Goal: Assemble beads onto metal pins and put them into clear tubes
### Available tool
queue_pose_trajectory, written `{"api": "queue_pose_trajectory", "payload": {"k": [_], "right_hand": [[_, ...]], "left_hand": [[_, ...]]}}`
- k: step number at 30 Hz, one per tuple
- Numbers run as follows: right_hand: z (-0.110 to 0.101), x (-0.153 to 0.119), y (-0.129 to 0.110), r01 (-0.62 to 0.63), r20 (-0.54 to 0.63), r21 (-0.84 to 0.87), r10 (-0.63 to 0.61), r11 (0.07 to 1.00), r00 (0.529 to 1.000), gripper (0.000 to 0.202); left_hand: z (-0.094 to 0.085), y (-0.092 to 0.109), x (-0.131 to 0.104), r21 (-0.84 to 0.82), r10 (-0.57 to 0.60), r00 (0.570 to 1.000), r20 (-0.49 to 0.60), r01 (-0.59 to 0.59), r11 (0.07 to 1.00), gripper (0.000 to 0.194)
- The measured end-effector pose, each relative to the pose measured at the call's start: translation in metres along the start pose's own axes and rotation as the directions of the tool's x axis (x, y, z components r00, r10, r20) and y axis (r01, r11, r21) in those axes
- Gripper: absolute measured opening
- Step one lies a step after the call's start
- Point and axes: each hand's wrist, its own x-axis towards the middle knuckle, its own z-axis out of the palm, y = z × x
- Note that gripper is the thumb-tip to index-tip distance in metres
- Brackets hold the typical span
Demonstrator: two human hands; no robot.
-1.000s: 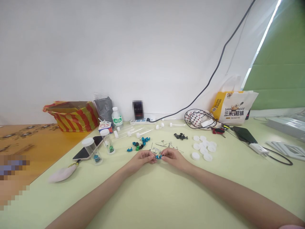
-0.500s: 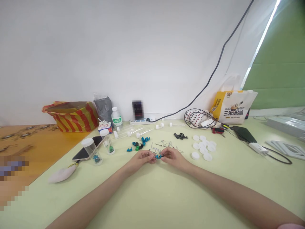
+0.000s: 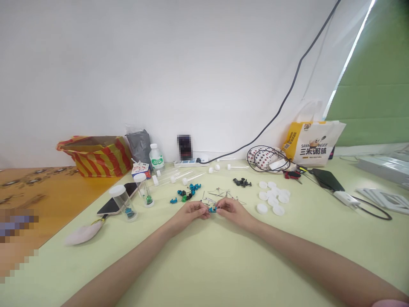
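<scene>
I can see the left hand point(image 3: 190, 214) and the right hand point(image 3: 233, 212) close together, thumbs and fingers pinching a small blue piece point(image 3: 212, 209) from either side, so it sits right between the fingertips. Just beyond the fingers lie scattered thin metal rods point(image 3: 216, 195). Blue, green and black pieces point(image 3: 188, 196) cluster beyond the left fingers; black parts point(image 3: 242, 183) lie past the right ones, with round white caps point(image 3: 272, 201) further right.

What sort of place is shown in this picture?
Probably an indoor worktable for small handwork, at a workshop or at home: loose black pieces, white caps and clear tubes lie spread on it, and fingers hold a small blue part.
</scene>
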Motion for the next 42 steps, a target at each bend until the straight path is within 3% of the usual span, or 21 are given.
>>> {"api": "queue_pose_trajectory", "payload": {"k": [14, 42], "right_hand": [[0.0, 0.0003, 0.0001, 0.011, -0.005, -0.029, -0.011, 1.0, 1.0, 0.024], [-0.0012, 0.0007, -0.0002, 0.04, -0.015, -0.16, -0.043, 0.986, 0.999, 0.026]], "left_hand": [[-0.0009, -0.0003, 0.0007, -0.03, 0.038, 0.999, 0.017, -0.037, 0.999, 0.022], [-0.0025, -0.002, 0.0016, -0.129, -0.039, 0.999, -0.01, 0.038, 0.991, 0.033]]}}
